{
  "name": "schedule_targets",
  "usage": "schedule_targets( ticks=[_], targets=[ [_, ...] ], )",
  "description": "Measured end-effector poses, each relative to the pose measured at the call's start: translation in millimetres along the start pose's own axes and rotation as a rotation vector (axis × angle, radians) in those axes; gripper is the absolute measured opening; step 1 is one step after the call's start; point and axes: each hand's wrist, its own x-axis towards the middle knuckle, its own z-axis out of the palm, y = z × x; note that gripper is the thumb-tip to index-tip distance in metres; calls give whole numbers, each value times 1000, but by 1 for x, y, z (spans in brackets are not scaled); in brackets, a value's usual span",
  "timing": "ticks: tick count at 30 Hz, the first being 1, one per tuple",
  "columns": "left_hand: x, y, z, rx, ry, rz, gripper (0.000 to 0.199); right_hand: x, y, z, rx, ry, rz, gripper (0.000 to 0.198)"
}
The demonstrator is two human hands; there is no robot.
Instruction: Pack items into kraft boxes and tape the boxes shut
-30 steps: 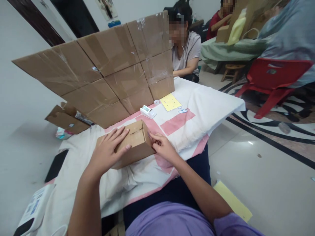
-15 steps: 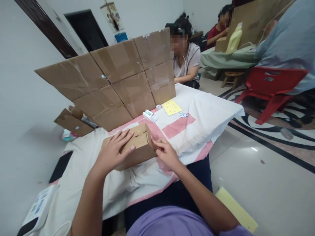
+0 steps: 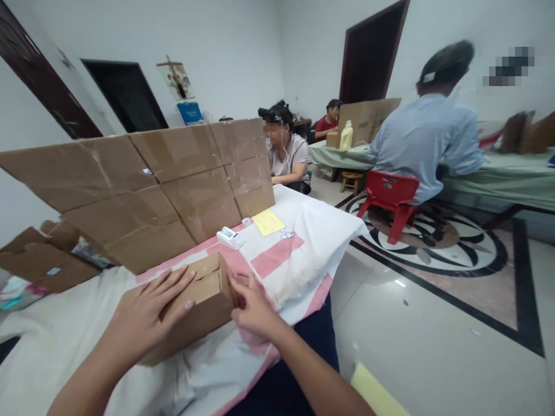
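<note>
A closed brown cardboard box lies on the cloth-covered table in front of me. My left hand rests on top of it, fingers spread and flat near the seam of the lid. At the box's right end is my right hand, its fingers bent and drawn together against the end face. Whatever those fingertips hold, if anything, is hidden. Beyond the box sit a small white device, a roll of clear tape and a yellow sheet with small marks. Small pale stickers lie beside the sheet.
A tall cardboard panel stands along the table's far side. An open carton is at the left. Someone in a light top sits behind the panel. Another person in a blue shirt sits on a red chair at right.
My view has turned right and up, so the box and table appear further left and more of the room shows. Both hands keep nearly the same places on the box.
</note>
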Motion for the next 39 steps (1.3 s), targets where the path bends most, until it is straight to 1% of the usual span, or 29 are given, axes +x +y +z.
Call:
schedule_targets(
  ticks=[4,6,7,9,11,12,14,16,17,19,21,22,23,25,27,29,30,31,32,34,36,37,39],
  targets=[
    [0,-1,0,11,21,7,64,-12,-15,-11,-59,-37,-40,75],
    [0,1,-2,8,29,18,63,-15,-17,-14,-50,-78,-37,75],
    [0,2,-3,6,31,27,63,-13,-16,-15,-48,-111,-20,83],
    [-1,3,-6,6,27,53,64,-1,-12,-15,-50,-192,7,113],
    [-1,4,-9,13,21,88,65,16,-8,-11,-57,-256,-25,142],
    [-1,4,-10,16,19,107,66,25,-6,-8,-64,-263,-66,149],
    [0,6,-15,16,26,146,67,36,-2,1,-71,-206,-170,148],
    [0,12,-19,4,69,182,69,38,4,7,-72,-97,-261,139],
    [0,18,-21,-9,121,197,69,35,8,8,-75,-41,-297,135],
    [-3,33,-19,-53,293,208,70,26,15,1,-95,61,-345,131],
    [-7,49,-10,-101,475,189,73,14,19,-21,-115,204,-347,125],
    [-8,56,-3,-120,521,182,77,8,20,-39,-119,309,-329,118],
    [-10,61,5,-131,528,181,79,4,20,-60,-120,436,-304,109],
    [-13,64,23,-129,461,215,79,-1,19,-113,-170,703,-262,96],
    [-16,58,41,-93,357,280,73,2,23,-171,-300,916,-288,90],
    [-20,47,58,-31,287,317,66,13,35,-227,-499,1081,-297,88],
    [-22,42,65,1,259,323,64,21,44,-251,-618,1128,-263,88],
    [-23,38,71,25,237,321,63,32,54,-272,-712,1161,-223,89],
    [-24,36,77,40,225,315,64,44,65,-290,-771,1157,-188,90],
    [-23,35,84,52,207,301,66,77,88,-315,-827,1052,-127,91],
    [-18,38,86,58,187,271,70,117,108,-328,-832,927,-90,94],
    [-14,41,86,62,168,253,71,139,117,-331,-831,888,-79,96],
    [-7,45,82,59,106,226,74,185,131,-334,-823,860,-70,99]
  ],
)
